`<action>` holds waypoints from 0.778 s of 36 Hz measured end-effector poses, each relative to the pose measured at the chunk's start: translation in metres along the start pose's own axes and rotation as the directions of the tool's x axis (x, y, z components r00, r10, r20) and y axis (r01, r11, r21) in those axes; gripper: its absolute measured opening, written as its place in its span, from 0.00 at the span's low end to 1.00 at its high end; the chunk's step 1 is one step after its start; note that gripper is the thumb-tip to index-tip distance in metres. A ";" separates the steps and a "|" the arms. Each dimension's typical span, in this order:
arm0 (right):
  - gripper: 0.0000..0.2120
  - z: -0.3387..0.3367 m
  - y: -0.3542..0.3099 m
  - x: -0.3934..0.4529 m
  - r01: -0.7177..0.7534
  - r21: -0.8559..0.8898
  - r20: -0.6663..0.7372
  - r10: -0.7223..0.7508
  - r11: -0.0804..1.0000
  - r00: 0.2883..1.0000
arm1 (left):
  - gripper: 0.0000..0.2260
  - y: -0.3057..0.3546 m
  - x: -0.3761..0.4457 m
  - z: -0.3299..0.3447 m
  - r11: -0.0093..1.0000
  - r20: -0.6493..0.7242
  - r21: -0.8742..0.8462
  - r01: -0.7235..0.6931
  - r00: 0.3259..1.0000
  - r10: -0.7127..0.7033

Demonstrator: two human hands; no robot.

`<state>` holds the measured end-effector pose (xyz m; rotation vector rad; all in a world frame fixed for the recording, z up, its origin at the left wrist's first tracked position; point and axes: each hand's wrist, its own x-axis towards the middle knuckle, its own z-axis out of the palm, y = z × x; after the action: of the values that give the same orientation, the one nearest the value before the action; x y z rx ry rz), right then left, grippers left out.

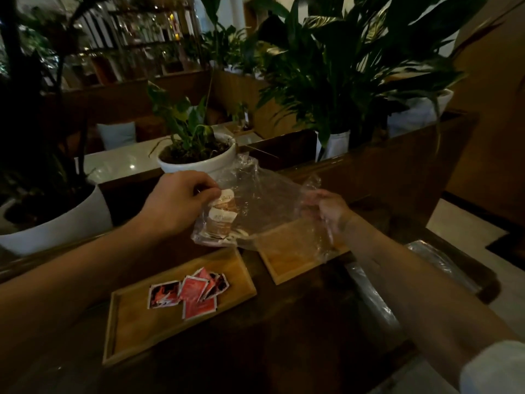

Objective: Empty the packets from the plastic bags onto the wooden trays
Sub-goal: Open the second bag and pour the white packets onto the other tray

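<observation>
A clear plastic bag [264,203] is held in the air between both hands, above the dark wooden counter. My left hand [177,201] pinches its left edge, close to brown and white packets [223,216] that lie inside the bag's left end. My right hand [329,209] grips the bag's right end through the film. Below the bag's right half lies a small wooden tray [287,260] with nothing visible in it. Nearer to me, a longer wooden tray [136,328] holds several red and pink packets [196,295] in a loose pile.
A white pot with a small plant [199,163] stands just behind the bag. A larger white pot [56,220] sits at the left. More clear plastic [377,302] lies along the counter's right edge. Big leafy plants [341,66] fill the back behind a wooden divider.
</observation>
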<state>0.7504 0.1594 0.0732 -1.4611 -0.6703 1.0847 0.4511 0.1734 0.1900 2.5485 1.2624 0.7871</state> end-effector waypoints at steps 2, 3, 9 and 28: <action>0.15 -0.002 0.000 0.000 -0.014 -0.032 0.035 0.015 0.999 0.999 | 0.04 0.001 -0.003 0.002 1.000 0.009 0.007 0.004 1.000 -0.004; 0.14 -0.003 0.001 0.002 -0.009 -0.057 0.048 0.012 0.998 0.999 | 0.04 0.001 -0.005 0.003 1.000 0.011 0.006 0.009 1.000 -0.009; 0.11 -0.008 0.006 0.014 0.088 -0.152 0.020 -0.086 0.984 0.996 | 0.03 0.002 -0.012 0.009 0.999 -0.017 -0.006 0.038 0.999 -0.038; 0.13 -0.005 0.019 0.037 0.267 -0.360 -0.012 -0.290 0.894 0.957 | 0.07 0.053 0.022 -0.007 0.975 -0.067 -0.199 0.104 0.991 -0.119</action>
<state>0.7675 0.1860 0.0454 -1.6362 -1.0358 0.7114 0.4941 0.1572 0.2244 2.2925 1.2709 0.9445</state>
